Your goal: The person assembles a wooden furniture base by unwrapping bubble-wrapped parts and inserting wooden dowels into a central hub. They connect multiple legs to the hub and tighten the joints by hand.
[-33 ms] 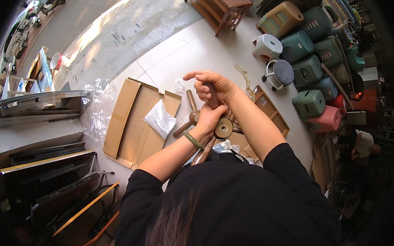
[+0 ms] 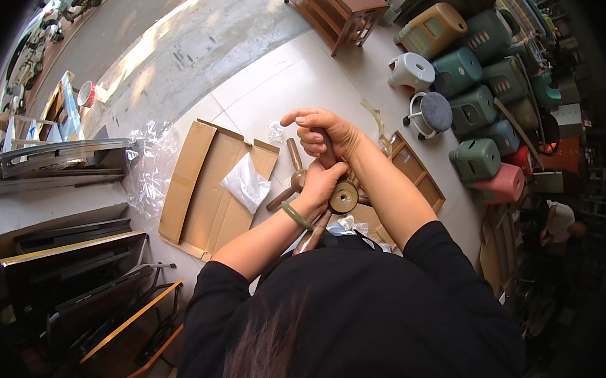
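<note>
Taking the round turned-wood hub (image 2: 343, 197) as the centre of a clock face, twelve pointing away from the wearer, the work looks partly done. A dark turned wooden leg (image 2: 326, 149) rises between eleven and twelve. The right hand (image 2: 338, 134) curls around its upper end, index finger stretched out toward ten; the left hand (image 2: 322, 184), below a green bangle (image 2: 297, 215), closes around its lower part, thumb laid across it. Whether the leg is fixed into the hub cannot be told, since the fingers cover the meeting point.

Toward nine and between ten and eleven, two wooden spokes (image 2: 294, 154) meet at a ball-shaped knob (image 2: 299, 181), so that joint appears made. Another turned spindle (image 2: 314, 235) runs toward seven or eight, its attachment unclear. The hub's face shows a central hole with nothing in it, which suggests that something may be left to fit.

Unpacking seems well advanced: an opened cardboard box (image 2: 190, 197) lies toward nine, with a white plastic bag (image 2: 246, 182) on it, contents hidden.
</note>
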Motion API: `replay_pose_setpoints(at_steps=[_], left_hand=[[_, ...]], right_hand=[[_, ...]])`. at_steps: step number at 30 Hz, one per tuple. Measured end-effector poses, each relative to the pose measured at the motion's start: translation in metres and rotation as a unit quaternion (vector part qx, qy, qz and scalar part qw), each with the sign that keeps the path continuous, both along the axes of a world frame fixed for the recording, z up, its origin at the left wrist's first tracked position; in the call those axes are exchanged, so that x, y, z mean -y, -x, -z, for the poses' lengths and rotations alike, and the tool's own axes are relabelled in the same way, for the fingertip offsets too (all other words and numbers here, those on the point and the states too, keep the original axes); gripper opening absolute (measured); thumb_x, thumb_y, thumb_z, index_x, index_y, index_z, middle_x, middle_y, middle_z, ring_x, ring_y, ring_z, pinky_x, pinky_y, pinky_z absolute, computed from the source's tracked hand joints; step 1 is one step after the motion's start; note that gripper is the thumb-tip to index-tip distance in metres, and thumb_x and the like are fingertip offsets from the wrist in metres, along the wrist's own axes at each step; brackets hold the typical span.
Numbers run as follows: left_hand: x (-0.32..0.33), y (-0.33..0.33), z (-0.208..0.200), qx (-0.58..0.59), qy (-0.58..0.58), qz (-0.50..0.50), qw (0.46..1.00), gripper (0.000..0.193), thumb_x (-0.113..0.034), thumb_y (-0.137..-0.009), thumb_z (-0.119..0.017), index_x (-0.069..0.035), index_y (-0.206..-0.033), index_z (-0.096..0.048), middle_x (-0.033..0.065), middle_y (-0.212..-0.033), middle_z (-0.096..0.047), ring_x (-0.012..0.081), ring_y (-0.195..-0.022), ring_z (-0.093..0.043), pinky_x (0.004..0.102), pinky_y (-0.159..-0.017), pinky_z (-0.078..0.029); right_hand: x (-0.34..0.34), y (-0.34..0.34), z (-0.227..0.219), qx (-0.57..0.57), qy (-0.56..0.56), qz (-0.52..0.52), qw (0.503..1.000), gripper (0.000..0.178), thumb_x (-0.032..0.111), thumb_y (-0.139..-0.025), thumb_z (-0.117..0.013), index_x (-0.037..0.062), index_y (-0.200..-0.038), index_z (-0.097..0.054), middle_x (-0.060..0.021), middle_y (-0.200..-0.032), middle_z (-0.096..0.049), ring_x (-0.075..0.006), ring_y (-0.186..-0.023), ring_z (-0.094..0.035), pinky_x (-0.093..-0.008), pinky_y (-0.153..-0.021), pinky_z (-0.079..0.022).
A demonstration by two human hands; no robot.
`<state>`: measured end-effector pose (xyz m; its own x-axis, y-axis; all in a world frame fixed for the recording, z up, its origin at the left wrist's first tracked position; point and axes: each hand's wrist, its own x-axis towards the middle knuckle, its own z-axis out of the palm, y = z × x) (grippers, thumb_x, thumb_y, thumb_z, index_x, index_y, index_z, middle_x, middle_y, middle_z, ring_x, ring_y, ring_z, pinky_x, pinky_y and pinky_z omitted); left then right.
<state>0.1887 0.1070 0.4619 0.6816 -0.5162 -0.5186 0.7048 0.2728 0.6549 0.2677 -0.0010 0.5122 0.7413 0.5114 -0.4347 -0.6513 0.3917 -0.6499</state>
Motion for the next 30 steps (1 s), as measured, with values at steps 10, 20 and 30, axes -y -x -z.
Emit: replay_pose_setpoints(at_steps=[10, 20, 30], left_hand=[[0.016, -0.011, -0.001, -0.01, 0.1, -0.216, 0.971, 0.029, -0.012, -0.093, -0.058, -0.001, -0.118, -0.048, 0.0079, -0.108, -0.06, 0.0159, -0.094, -0.058, 0.0273, -0.079, -0.05], [0.021, -0.055, -0.014, 0.102, -0.054, -0.162, 0.98, 0.028, -0.024, -0.085, -0.075, -0.007, -0.084, -0.053, 0.0051, -0.066, -0.055, 0.0141, -0.053, -0.054, 0.0299, -0.045, -0.045], [0.001, -0.07, -0.004, 0.026, 0.309, 0.003, 0.951, 0.023, -0.02, -0.089, -0.07, -0.009, -0.082, -0.051, 0.0029, -0.064, -0.05, 0.0129, -0.046, -0.048, 0.0286, -0.044, -0.044]], right_hand=[[-0.039, 0.022, -0.01, 0.23, 0.625, 0.117, 0.737, 0.029, 0.026, -0.09, -0.061, 0.0026, -0.107, -0.057, -0.0158, -0.083, -0.064, -0.0365, -0.083, -0.061, -0.0465, -0.081, -0.047], [0.038, 0.162, -0.064, 0.383, 0.689, 0.053, 0.613, 0.042, 0.016, -0.072, -0.074, 0.0055, -0.109, -0.058, -0.0129, -0.109, -0.056, -0.0318, -0.104, -0.053, -0.0413, -0.091, -0.04], [0.051, 0.192, -0.034, 0.309, 0.784, -0.057, 0.535, 0.043, 0.018, -0.063, -0.081, 0.0081, -0.099, -0.06, -0.0075, -0.091, -0.06, -0.0272, -0.09, -0.058, -0.0397, -0.078, -0.044]])
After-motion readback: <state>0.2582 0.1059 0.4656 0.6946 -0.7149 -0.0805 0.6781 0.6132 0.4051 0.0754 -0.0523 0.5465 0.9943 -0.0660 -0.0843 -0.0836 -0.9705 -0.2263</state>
